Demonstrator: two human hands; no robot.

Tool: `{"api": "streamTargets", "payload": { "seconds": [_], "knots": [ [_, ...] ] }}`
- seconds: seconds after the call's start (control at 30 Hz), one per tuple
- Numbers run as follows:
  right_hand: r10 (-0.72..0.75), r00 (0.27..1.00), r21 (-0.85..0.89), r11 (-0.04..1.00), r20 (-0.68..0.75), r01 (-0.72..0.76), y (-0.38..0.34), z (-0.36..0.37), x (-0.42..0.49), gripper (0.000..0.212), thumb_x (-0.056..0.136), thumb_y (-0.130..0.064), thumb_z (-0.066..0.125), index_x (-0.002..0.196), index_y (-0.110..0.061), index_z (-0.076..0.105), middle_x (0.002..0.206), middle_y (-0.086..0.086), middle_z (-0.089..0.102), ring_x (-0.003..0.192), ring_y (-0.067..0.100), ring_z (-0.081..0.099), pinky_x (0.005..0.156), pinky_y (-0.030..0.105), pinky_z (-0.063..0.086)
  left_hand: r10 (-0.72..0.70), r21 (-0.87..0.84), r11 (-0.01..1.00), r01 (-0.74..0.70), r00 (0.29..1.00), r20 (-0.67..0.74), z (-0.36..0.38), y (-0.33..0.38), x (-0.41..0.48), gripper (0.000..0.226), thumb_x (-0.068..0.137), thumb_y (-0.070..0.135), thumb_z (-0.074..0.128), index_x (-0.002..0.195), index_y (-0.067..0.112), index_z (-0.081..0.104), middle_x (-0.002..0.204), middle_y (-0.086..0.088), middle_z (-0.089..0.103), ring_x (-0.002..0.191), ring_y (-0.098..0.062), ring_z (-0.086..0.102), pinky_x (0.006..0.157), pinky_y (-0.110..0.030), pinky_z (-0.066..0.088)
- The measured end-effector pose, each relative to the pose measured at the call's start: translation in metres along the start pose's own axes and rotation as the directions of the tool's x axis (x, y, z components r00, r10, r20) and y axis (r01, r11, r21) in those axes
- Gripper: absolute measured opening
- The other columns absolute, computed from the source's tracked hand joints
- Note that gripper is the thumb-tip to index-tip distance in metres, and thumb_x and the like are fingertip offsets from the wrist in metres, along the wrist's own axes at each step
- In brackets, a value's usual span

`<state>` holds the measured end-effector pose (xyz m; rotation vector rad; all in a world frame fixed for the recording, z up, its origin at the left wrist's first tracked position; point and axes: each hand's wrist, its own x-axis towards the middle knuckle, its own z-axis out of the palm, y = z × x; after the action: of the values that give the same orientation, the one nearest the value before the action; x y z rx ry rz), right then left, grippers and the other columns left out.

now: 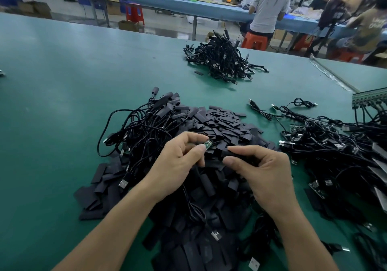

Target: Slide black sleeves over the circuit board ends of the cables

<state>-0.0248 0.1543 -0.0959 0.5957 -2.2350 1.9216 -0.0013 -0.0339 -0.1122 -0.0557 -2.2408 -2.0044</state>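
The left hand [178, 163] pinches the green circuit board [208, 144] in a tight grip. The right hand [266, 172] pinches a black sleeve [236, 155] just beside it, above the sleeve pile [226, 124] by the near edge of the worktop [52, 103].

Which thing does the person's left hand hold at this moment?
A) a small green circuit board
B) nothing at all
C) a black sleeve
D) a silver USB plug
A: the left hand pinches the green circuit board, while the right hand holds a black sleeve.
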Motion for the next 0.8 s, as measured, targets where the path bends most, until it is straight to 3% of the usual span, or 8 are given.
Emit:
{"api": "streamTargets", "payload": {
  "seconds": [0.1,0.23,0.33,0.5,0.8],
  "knots": [
    [0.002,1.000,0.001,1.000,0.001,-0.002,-0.0005,-0.0008,0.0005,0.023,0.061,-0.038,0.083,0.083,-0.043,0.078,0.074,-0.009,0.075,0.064,0.001,0.067,0.061,0.013,0.051,0.043,-0.014,0.999,-0.043,0.999,0.001,-0.0009,-0.0010,-0.0020,0.016,0.099,0.013,0.058,0.102,0.019,0.073,0.061,0.009,0.062,0.053,0.001,0.049,0.054,-0.009,0.038],
    [0.009,1.000,0.012,1.000,0.010,-0.009,-0.0026,-0.0018,0.0004,0.021,0.062,-0.035,0.081,0.082,-0.040,0.078,0.071,-0.008,0.075,0.057,0.000,0.064,0.057,0.012,0.048,0.082,-0.068,0.994,-0.081,0.997,0.012,-0.0007,0.0031,-0.0042,0.020,0.099,0.009,0.058,0.103,0.015,0.077,0.061,0.011,0.059,0.048,0.004,0.047,0.051,-0.004,0.035],
    [0.014,0.999,0.024,1.000,0.030,-0.014,-0.0033,-0.0017,0.0007,0.018,0.063,-0.030,0.081,0.081,-0.034,0.080,0.071,-0.007,0.075,0.059,-0.001,0.065,0.059,0.011,0.048,0.112,-0.057,0.992,-0.109,0.993,0.037,-0.0012,0.0050,-0.0048,0.021,0.099,0.007,0.058,0.105,0.013,0.076,0.062,0.011,0.059,0.048,0.004,0.048,0.052,-0.004,0.035],
    [-0.001,0.999,0.003,1.000,0.050,0.001,-0.0034,-0.0021,0.0024,0.017,0.062,-0.028,0.082,0.079,-0.032,0.078,0.085,-0.007,0.075,0.079,0.005,0.070,0.067,0.012,0.050,0.116,-0.046,0.993,-0.113,0.991,0.067,-0.0019,0.0058,-0.0062,0.021,0.098,0.006,0.058,0.104,0.012,0.077,0.060,0.013,0.057,0.049,0.005,0.048,0.052,-0.004,0.037],
    [0.018,0.997,-0.004,1.000,0.081,-0.018,-0.0009,-0.0036,0.0028,0.023,0.059,-0.035,0.083,0.082,-0.032,0.080,0.081,-0.003,0.070,0.069,0.008,0.063,0.060,0.013,0.046,0.103,0.007,0.995,-0.104,0.992,0.076,-0.0020,0.0066,-0.0071,0.022,0.097,0.007,0.061,0.097,0.020,0.078,0.060,0.013,0.059,0.056,0.004,0.051,0.058,-0.007,0.038]
  ]
}}
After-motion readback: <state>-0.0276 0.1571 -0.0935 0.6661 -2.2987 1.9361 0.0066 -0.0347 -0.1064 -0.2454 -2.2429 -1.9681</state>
